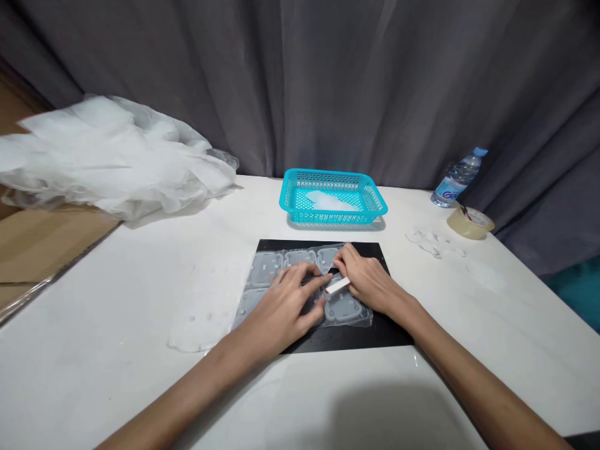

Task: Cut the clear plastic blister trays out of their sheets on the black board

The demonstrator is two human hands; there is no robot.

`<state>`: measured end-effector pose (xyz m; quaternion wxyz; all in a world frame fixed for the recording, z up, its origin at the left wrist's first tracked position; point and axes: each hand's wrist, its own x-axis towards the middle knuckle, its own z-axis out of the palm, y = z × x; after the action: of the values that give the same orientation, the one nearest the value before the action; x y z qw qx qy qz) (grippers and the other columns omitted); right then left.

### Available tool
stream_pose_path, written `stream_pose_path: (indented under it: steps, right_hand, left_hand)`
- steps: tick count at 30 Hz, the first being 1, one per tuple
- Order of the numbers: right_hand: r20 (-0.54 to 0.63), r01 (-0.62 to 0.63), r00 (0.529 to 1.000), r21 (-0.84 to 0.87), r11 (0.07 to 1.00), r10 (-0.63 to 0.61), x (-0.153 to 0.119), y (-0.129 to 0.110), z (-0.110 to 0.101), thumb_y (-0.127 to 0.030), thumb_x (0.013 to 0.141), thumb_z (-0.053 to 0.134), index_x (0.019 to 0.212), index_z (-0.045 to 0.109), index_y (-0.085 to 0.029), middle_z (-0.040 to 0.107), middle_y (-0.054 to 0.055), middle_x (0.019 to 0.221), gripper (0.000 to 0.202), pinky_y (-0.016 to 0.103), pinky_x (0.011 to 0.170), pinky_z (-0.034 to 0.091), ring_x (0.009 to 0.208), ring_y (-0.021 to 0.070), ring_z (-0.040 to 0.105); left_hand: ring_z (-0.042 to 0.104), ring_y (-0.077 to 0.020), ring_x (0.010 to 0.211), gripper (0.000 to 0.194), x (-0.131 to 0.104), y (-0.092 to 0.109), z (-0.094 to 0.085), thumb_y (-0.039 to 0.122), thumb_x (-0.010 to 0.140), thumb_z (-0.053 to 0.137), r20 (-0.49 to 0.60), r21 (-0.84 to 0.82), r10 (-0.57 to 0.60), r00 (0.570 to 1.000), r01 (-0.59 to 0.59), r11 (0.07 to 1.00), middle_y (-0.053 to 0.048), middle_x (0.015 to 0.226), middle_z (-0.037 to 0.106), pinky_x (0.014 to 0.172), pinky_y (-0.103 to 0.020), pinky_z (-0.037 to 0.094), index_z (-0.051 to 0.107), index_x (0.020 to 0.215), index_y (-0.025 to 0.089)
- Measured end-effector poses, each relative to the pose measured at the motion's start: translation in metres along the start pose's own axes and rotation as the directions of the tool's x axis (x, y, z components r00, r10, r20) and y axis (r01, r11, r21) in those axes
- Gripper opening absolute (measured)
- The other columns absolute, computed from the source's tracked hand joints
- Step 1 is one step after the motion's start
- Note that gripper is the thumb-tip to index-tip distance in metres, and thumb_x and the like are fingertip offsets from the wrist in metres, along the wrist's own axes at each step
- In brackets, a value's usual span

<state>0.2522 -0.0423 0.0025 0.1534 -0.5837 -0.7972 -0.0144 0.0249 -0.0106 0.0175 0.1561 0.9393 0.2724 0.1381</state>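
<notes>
A clear plastic tray sheet (pixel 276 269) with several moulded pockets lies on a black mat (pixel 370 334) in the middle of the white table. My left hand (pixel 288 306) rests flat on the sheet, fingers spread and pressing it down. My right hand (pixel 368 278) is closed on a small white stick-shaped tool (pixel 337 286), whose tip touches the sheet between my two hands.
A turquoise basket (pixel 375 203) with clear plastic inside stands behind the mat. A heap of white plastic bags (pixel 112 156) lies at the far left. A water bottle (pixel 457 178), a tape roll (pixel 470 222) and clear plastic pieces (pixel 434 242) sit at right. Another clear sheet (pixel 206 306) lies left of the mat.
</notes>
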Motion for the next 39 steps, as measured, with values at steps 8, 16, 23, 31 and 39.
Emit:
stream_pose_path:
  steps: [8,16,23,31,39]
  right_hand:
    - [0.028,-0.057,0.998,-0.016,0.998,0.058,0.003,-0.003,-0.003,-0.020,0.112,0.041,0.109,0.050,-0.018,0.065,0.010,0.105,0.010,0.033,0.057,0.030,0.069,0.0203,0.063]
    - [-0.012,-0.152,0.988,0.012,0.988,0.152,0.002,0.002,-0.006,-0.019,0.111,0.037,0.108,0.048,-0.019,0.064,0.011,0.109,0.011,0.032,0.057,0.032,0.074,0.0220,0.066]
    - [-0.070,-0.032,0.996,0.218,0.975,0.048,-0.015,0.004,-0.016,-0.026,0.112,0.037,0.106,0.049,-0.023,0.064,0.006,0.105,0.014,0.030,0.062,0.045,0.077,0.0194,0.068]
    - [-0.114,0.027,0.993,0.187,0.982,-0.005,-0.020,0.005,-0.008,-0.029,0.113,0.035,0.109,0.052,-0.022,0.065,0.007,0.104,0.019,0.030,0.063,0.049,0.077,0.0199,0.068]
    - [-0.155,0.026,0.988,0.148,0.989,-0.003,-0.011,-0.003,-0.012,-0.033,0.112,0.047,0.105,0.063,-0.021,0.073,0.005,0.097,0.021,0.030,0.066,0.044,0.084,0.0211,0.072]
  left_hand:
    - [0.057,-0.0294,0.128,0.034,0.006,-0.006,-0.008,0.030,0.100,0.058,0.052,-0.182,-0.047,0.998,0.056,0.982,-0.007,0.134,0.057,0.114,-0.051,0.041,0.068,0.132,0.030]
    - [0.060,-0.0275,0.128,0.019,0.001,-0.004,-0.007,0.025,0.094,0.059,0.030,-0.303,-0.055,0.998,0.062,0.951,-0.007,0.135,0.059,0.113,-0.042,0.046,0.068,0.111,0.024]
    - [0.063,-0.0268,0.120,0.024,-0.002,0.004,-0.011,0.034,0.102,0.056,0.006,-0.317,-0.111,0.994,0.107,0.943,-0.006,0.127,0.064,0.106,-0.045,0.051,0.060,0.124,0.027]
    - [0.067,-0.0249,0.101,0.020,0.037,-0.010,-0.003,0.029,0.105,0.055,-0.101,-0.174,-0.062,0.993,0.043,0.984,-0.008,0.118,0.061,0.090,-0.042,0.056,0.065,0.121,0.022]
    - [0.061,-0.0265,0.112,0.024,0.049,-0.026,0.000,0.040,0.108,0.051,-0.120,-0.141,0.010,0.993,-0.027,0.990,-0.009,0.118,0.063,0.099,-0.044,0.052,0.059,0.119,0.021]
